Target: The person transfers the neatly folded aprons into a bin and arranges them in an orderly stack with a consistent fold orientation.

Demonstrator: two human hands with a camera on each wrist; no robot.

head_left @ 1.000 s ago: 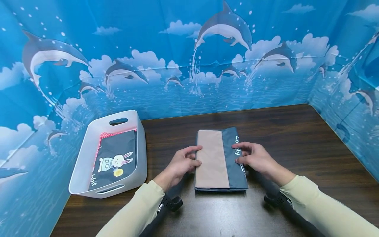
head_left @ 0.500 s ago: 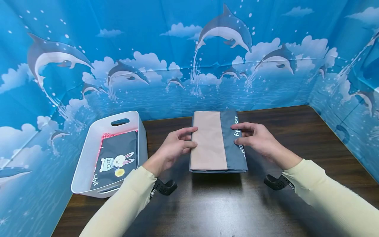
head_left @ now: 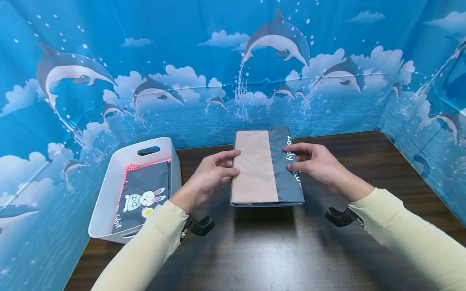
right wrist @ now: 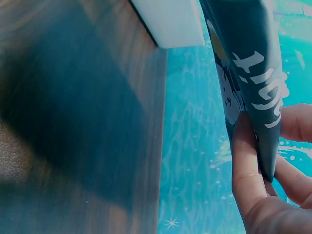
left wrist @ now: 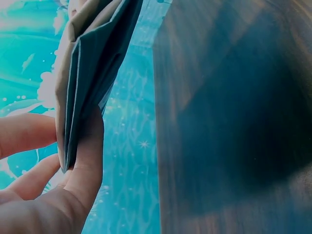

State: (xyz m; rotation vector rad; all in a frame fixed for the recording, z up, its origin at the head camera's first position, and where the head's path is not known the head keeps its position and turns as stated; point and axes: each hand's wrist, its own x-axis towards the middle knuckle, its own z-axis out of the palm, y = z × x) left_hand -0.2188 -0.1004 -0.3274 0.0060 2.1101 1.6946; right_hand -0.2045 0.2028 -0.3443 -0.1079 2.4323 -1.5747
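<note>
A folded dark grey cloth (head_left: 255, 167) with a beige panel and white lettering hangs above the table, its shadow below. My left hand (head_left: 211, 173) pinches its left edge, and my right hand (head_left: 322, 167) pinches the right edge beside the lettering. Stacked layers of the folded cloth (left wrist: 97, 53) show in the left wrist view, between fingers on both faces. In the right wrist view, the smooth fold of the cloth (right wrist: 261, 83) carries white letters, and part of a printed animal shows on the underside.
At the left stands a white plastic bin (head_left: 98, 202) with handle holes. Inside lie a dark folded cloth (head_left: 145, 182) with a rabbit print and something red-and-white checked (head_left: 132, 166). Dolphin-print sheeting (head_left: 225, 101) closes off the back and sides of the dark wooden table (head_left: 262, 258).
Both hands have lifted the folded cloth off the table and moved it a little away from me. Its near edge now hangs over a wider shadow. The bin has stayed in place.
</note>
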